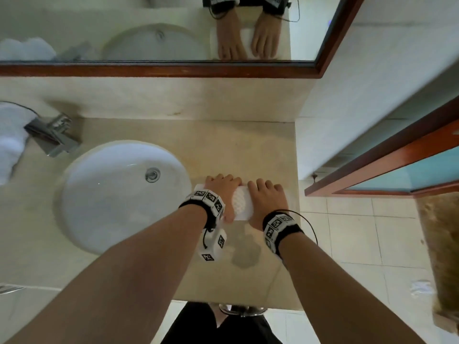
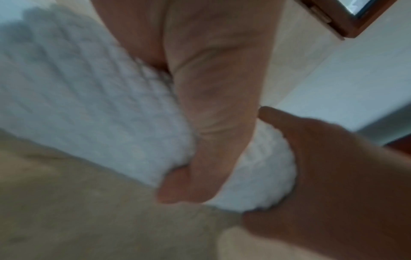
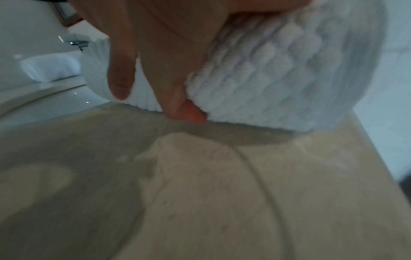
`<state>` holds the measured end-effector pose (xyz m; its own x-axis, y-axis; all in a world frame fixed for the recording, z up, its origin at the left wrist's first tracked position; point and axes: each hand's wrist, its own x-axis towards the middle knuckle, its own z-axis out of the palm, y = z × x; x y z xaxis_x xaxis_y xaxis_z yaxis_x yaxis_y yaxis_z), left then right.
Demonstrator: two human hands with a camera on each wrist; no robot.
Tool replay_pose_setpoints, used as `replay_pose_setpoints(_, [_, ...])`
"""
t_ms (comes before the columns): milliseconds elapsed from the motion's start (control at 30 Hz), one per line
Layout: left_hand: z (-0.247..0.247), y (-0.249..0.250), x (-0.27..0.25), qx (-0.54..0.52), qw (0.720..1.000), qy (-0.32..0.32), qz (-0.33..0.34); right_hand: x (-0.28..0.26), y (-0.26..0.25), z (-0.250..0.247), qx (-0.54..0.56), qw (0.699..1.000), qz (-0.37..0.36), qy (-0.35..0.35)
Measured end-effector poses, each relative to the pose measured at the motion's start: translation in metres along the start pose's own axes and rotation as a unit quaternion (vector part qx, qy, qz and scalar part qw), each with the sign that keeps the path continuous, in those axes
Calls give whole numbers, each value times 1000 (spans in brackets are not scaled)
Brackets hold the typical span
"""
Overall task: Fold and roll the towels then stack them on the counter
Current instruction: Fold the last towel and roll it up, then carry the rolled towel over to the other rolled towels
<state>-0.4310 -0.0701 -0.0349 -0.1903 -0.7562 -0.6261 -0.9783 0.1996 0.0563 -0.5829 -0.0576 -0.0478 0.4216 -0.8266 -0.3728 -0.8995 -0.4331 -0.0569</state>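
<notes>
- Counter (image 1: 238, 150): beige stone, with a round white sink (image 1: 119, 194) set in it.
- Towel (image 1: 242, 202): white waffle-weave roll lying on the counter just right of the sink.
- Left hand (image 1: 224, 192): fingers curled over the roll's left part, thumb tucked beneath.
- Right hand (image 1: 267, 199): grasps the right part likewise.
- Tap (image 1: 53, 135): behind the sink.
</notes>
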Motion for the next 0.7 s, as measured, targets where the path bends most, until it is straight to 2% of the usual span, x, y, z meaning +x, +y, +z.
replay_pose_setpoints(100, [8,-15,-11,74,995,57,20,15,-6,-11,35,999,-11,-32])
replay_pose_setpoints(233, [18,-34,-20,115,986,118,0,27,-25,-18,88,993,16,-77])
replay_pose_setpoints(300, [16,-45,-20,102,989,111,-5,28,-34,-20,94,991,31,-87])
replay_pose_setpoints(433, [-2,-90,-17,34,999,38,19,11,-56,-12,25,999,32,-4])
replay_pose_setpoints(500, [-9,-119,-17,36,998,17,49,5,-75,-11,9,999,41,13])
replay_pose_setpoints(633, [-9,-181,-39,64,991,34,113,11,-142,-22,57,993,100,10])
replay_pose_setpoints(700, [-5,-222,-57,43,991,40,118,16,-185,-31,93,990,105,-4])
